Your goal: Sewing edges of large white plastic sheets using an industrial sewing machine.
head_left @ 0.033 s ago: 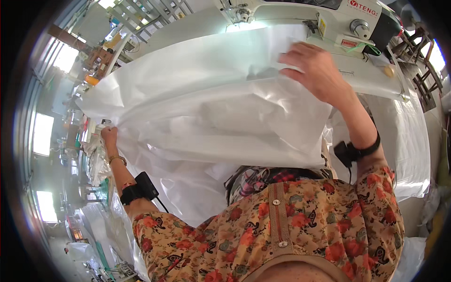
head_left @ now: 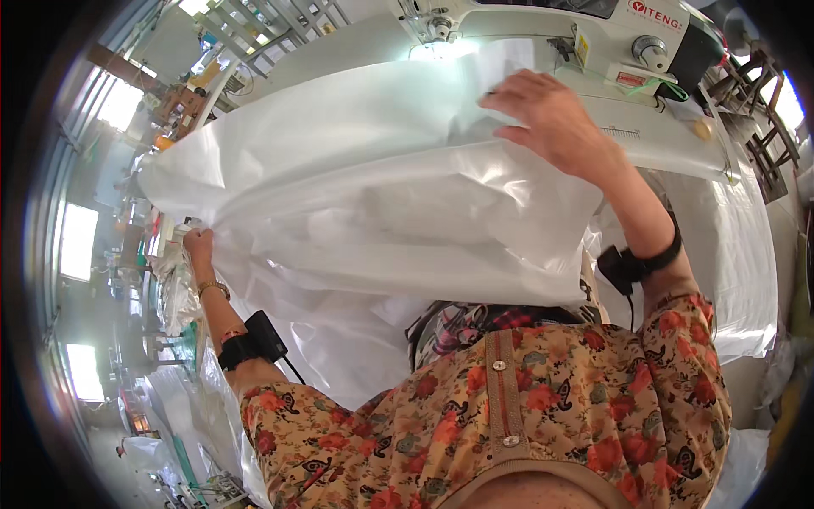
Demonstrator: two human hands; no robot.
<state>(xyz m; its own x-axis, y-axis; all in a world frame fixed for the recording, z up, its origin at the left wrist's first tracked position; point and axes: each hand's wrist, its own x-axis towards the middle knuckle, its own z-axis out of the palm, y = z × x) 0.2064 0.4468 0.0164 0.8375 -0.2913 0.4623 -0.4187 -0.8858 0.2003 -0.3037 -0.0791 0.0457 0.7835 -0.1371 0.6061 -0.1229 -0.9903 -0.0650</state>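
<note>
A large sheet of shiny white plastic (head_left: 381,199) spreads across the work surface and over my lap, with long folds fanning out from its left side. My left hand (head_left: 197,243) is closed on the sheet's left edge. At the far right part of the sheet, my right hand (head_left: 551,123) has its fingers apart over the plastic; whether the fingertips touch it I cannot tell. Just beyond is a white sewing machine (head_left: 543,30), its lamp lighting the sheet's far edge under the needle area (head_left: 439,32).
The pale machine table (head_left: 678,144) extends to the right, with more translucent plastic (head_left: 738,263) hanging beside it. Metal racks (head_left: 263,30) stand at the far left, and wooden stools (head_left: 767,127) at the far right. Bundled plastic (head_left: 174,293) lies beside my left forearm.
My right hand has moved a little to the left, and the sheet's far right corner has shifted left with it. My left hand stays in place.
</note>
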